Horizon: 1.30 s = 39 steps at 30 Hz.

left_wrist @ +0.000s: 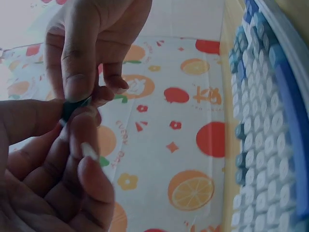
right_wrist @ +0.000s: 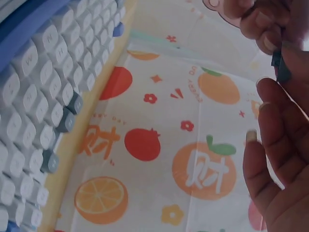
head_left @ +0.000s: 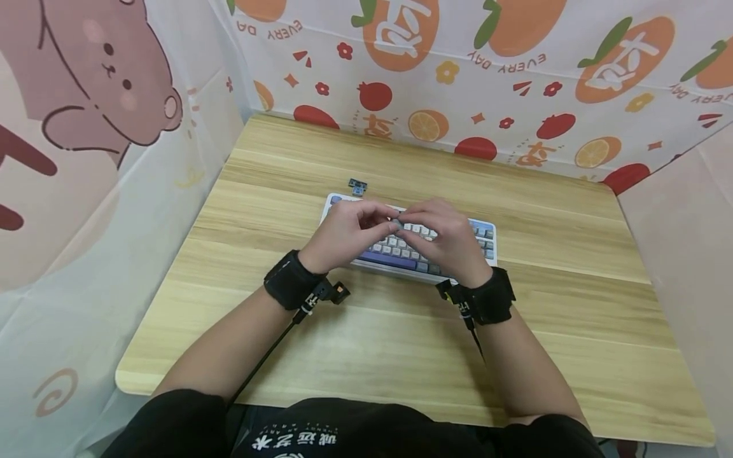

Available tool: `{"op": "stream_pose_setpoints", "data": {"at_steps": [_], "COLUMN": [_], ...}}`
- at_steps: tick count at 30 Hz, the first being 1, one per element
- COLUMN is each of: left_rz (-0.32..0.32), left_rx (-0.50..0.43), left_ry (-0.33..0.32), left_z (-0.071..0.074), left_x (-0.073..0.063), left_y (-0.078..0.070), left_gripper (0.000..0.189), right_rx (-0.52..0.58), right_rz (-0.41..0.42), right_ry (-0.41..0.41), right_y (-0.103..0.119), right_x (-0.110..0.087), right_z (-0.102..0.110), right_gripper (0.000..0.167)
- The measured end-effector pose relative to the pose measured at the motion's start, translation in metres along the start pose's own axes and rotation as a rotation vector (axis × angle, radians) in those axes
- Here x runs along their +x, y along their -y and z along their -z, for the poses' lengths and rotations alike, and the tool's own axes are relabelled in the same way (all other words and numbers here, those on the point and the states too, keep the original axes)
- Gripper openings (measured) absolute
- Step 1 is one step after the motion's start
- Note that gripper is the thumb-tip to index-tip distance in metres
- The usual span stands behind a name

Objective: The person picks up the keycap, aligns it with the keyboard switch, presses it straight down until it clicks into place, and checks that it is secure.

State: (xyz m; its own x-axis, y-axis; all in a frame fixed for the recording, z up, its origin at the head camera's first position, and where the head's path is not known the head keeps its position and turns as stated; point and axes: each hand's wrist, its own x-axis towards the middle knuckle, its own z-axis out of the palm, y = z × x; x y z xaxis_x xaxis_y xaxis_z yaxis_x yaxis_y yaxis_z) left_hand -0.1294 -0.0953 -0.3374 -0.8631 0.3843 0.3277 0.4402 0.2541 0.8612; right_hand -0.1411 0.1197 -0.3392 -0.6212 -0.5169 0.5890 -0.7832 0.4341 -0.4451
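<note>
Both hands meet above a keyboard (head_left: 487, 238) with white, teal and blue keycaps and a purple space bar (head_left: 389, 259). Between the fingertips is a small dark teal piece (right_wrist: 284, 71), which looks like a keycap; a blockier dark part at its end is too blurred to identify. My left hand (head_left: 349, 234) pinches it between thumb and finger. From the other side, my right hand (head_left: 446, 232) also pinches it. In the left wrist view, fingers hide most of the piece (left_wrist: 72, 107).
Behind the keyboard's left end lie a few small dark and blue parts (head_left: 357, 186), too small to identify. The wooden table (head_left: 275, 191) is bordered by printed cloth (head_left: 338, 83) at the back and left. A black cable (head_left: 260, 366) runs from the left wrist camera.
</note>
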Motion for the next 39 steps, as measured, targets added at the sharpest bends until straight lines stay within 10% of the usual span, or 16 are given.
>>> {"op": "stream_pose_setpoints", "data": {"at_steps": [11, 20, 28, 39], "left_rz": [0.165, 0.174, 0.184, 0.242], "left_rx": [0.289, 0.274, 0.267, 0.333], "left_ry": [0.082, -0.021, 0.022, 0.056], "left_z": [0.047, 0.064, 0.062, 0.065], "left_x": [-0.001, -0.005, -0.003, -0.001], "left_y": [-0.001, -0.005, -0.002, 0.01], "left_gripper": [0.021, 0.022, 0.02, 0.018], "right_rx": [0.051, -0.092, -0.085, -0.623], "right_rz": [-0.062, -0.224, -0.25, 0.192], "right_ry": [0.148, 0.49, 0.509, 0.393], "right_y": [-0.001, 0.004, 0.007, 0.024], "right_x": [0.018, 0.04, 0.045, 0.022], "right_z": [-0.051, -0.117, -0.137, -0.147], "right_gripper": [0.013, 0.012, 0.012, 0.023]}}
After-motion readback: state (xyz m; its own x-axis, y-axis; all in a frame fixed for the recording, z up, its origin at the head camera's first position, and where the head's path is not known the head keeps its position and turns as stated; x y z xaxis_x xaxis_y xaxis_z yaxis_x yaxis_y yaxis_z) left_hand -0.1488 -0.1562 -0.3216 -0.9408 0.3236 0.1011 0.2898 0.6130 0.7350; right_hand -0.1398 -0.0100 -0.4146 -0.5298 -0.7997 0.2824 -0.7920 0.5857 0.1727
